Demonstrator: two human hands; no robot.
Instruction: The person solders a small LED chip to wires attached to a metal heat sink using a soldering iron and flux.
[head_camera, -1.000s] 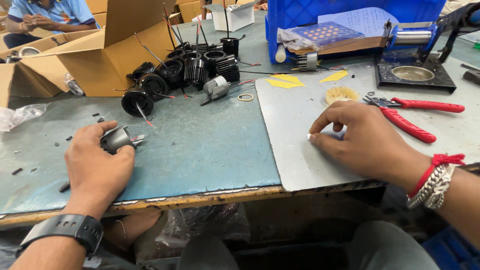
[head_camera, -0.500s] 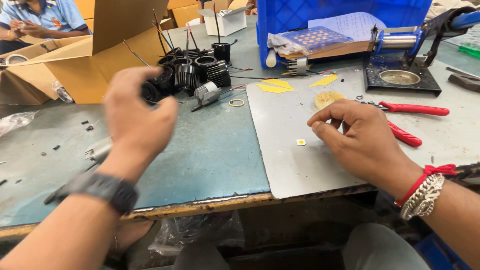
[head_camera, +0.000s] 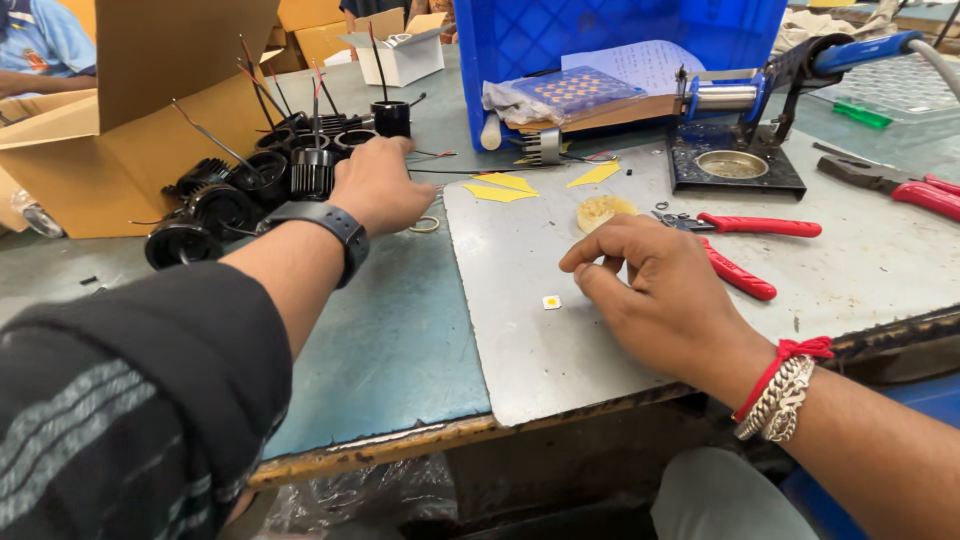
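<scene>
While my left hand (head_camera: 380, 185) lies spread over the cluster of black finned housings (head_camera: 240, 190), gripping nothing I can see, my right hand (head_camera: 655, 290) rests on the grey mat (head_camera: 520, 340), fingers loosely curled and empty. Just left of that hand lies a small white chip (head_camera: 551, 302); red-handled cutters (head_camera: 745, 245) crowd its far side. Toward the mat's near edge, bare surface remains.
</scene>
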